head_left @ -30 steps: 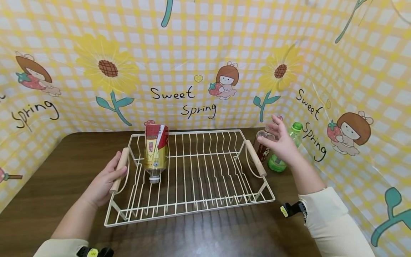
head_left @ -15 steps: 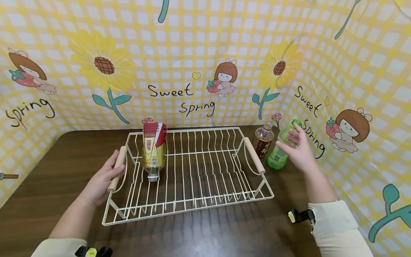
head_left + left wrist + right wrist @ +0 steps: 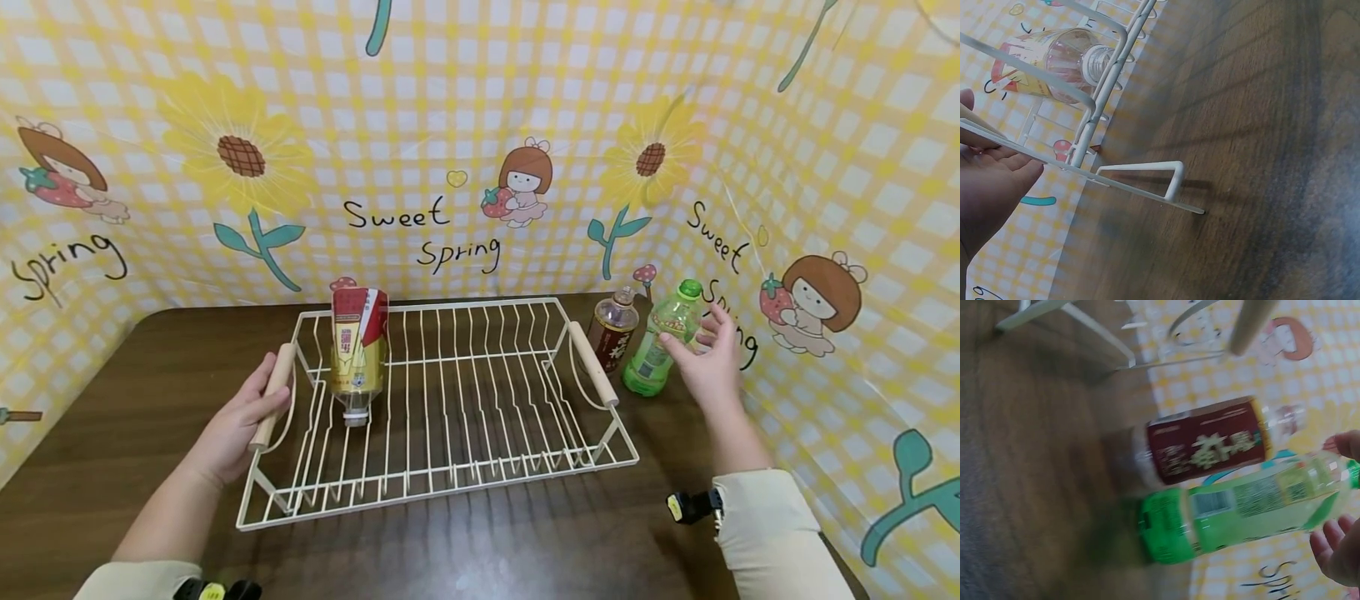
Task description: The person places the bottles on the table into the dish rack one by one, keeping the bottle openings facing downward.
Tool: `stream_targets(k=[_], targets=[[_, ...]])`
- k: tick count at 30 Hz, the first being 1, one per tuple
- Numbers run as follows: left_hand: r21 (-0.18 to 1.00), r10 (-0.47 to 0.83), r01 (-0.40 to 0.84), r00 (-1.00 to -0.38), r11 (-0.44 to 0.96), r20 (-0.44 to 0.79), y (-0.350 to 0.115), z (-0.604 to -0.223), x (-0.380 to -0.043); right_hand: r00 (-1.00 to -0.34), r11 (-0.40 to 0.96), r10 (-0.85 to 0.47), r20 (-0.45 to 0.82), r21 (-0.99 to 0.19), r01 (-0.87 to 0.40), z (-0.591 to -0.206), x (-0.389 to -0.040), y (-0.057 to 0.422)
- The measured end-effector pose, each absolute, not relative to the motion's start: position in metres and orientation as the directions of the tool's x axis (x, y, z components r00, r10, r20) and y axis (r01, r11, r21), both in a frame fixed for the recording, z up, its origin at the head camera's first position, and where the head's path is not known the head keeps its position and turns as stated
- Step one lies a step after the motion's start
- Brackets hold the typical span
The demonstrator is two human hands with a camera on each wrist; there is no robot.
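In the head view my left hand (image 3: 237, 425) holds the left wooden handle (image 3: 272, 398) of a cream wire dish rack (image 3: 450, 492), thumb on top and fingers beneath. Inside the rack's left end, a plastic bottle (image 3: 358, 346) with a red and gold label stands cap down. My right hand (image 3: 711, 358) is spread around the upper part of a green plastic bottle (image 3: 651, 362), thumb at its front and fingers on the far side. In the right wrist view the fingers (image 3: 1338, 540) look slightly apart from that bottle; firm contact cannot be told.
A clear bottle with a dark brown label (image 3: 613, 333) stands uncapped between the rack's right handle (image 3: 592, 362) and the green bottle. All stand on a brown wooden table (image 3: 450, 550). A yellow checked cloth (image 3: 420, 108) rises behind and at both sides.
My right hand has moved right, from in front of the brown-labelled bottle to around the green bottle's upper part, and dropped slightly. My left hand stays on the rack's handle.
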State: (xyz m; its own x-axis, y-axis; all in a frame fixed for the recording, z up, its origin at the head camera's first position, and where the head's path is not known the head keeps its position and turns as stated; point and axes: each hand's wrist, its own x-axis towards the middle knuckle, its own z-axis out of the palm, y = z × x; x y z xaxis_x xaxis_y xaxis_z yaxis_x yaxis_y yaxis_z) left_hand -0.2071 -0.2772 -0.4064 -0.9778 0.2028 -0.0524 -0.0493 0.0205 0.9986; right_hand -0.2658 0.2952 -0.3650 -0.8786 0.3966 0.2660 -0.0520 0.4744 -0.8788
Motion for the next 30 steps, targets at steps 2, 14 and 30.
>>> stream_targets(k=[2,14,30], targets=[[0.999,0.196,-0.047,-0.979,0.025,-0.051,-0.278,-0.407,-0.207,-0.869,0.445,0.416,0.266,-0.894,-0.061,-0.373,-0.271,0.296],[0.999,0.201,-0.054,-0.978,0.001,-0.053,-0.277,-0.408,-0.207,-0.851,0.418,0.4,0.341,-0.894,-0.162,-0.401,-0.29,0.298],[0.999,0.204,-0.052,-0.978,0.004,-0.052,-0.277,-0.407,-0.207,-0.859,0.395,0.461,0.223,-0.918,-0.027,-0.404,-0.296,0.292]])
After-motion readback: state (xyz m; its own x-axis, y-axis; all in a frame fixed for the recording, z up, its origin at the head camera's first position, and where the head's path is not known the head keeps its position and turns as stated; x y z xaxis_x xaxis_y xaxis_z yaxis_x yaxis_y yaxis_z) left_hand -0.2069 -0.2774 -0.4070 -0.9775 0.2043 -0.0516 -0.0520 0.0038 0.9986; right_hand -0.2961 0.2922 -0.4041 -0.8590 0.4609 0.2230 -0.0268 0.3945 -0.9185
